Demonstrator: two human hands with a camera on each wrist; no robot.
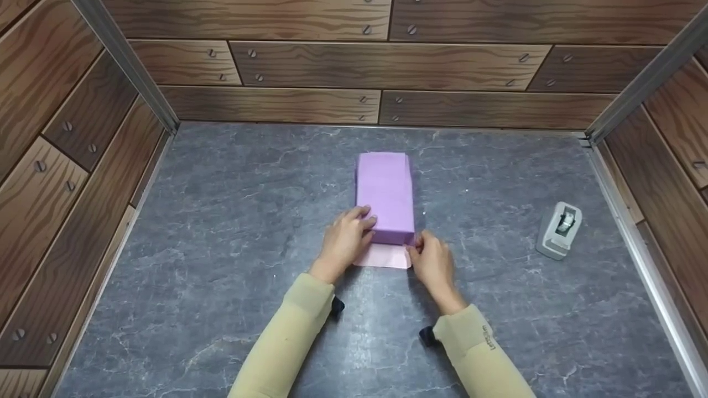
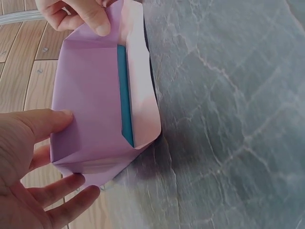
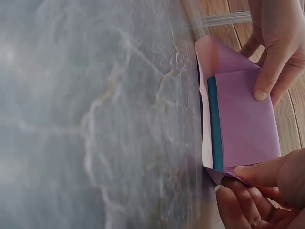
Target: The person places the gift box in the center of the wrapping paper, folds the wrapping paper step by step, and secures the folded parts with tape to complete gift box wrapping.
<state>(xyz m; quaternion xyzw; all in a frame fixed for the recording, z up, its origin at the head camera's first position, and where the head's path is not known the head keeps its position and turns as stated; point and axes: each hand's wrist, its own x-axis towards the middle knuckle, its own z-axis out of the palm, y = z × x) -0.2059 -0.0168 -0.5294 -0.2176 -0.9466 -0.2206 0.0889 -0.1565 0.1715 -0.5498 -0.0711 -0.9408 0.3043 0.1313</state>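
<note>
A box wrapped in purple paper [image 1: 385, 190] lies on the grey marbled surface, its near end partly unfolded. At that end a pale pink paper flap [image 1: 381, 257] spreads toward the person. Between the flap and the folded-down purple paper, a teal strip of the box [image 2: 125, 98] shows in both wrist views. My left hand [image 1: 344, 242] holds the box at its near left corner, thumb on the end face and fingers along the side. At the near right corner, my right hand [image 1: 433, 261] pinches the side fold of the paper between thumb and curled fingers.
A grey tape dispenser [image 1: 560, 231] stands to the right on the marbled surface [image 1: 221, 221]. Wood-patterned panels [image 1: 381, 66] enclose the back and both sides, with metal rails [image 1: 641, 265] along the edges.
</note>
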